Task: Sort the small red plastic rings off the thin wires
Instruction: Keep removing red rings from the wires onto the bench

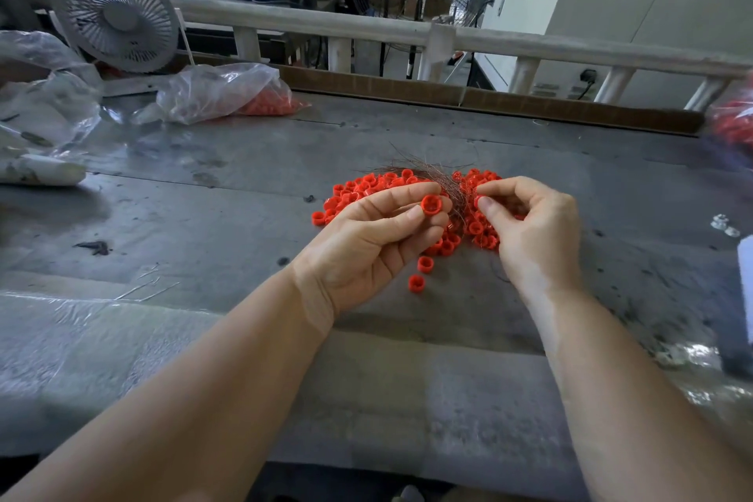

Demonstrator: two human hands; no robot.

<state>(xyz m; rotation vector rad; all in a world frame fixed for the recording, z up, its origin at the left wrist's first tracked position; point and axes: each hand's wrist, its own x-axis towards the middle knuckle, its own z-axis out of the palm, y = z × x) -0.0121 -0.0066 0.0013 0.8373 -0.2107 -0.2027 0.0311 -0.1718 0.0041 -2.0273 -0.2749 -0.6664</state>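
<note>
On the grey workbench (203, 216), most rings (354, 192) lie loose; your left hand (379, 240) and right hand (529, 224) each pinch one beside the tangled wires (440, 179), so sorting remains.

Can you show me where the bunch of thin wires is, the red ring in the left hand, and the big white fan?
bunch of thin wires (442, 180), head view, on the dark tangled strands.
red ring (431, 204) pinched in the left hand (368, 245), head view, on its open face.
white fan (116, 12), head view, on its centre hub.
</note>
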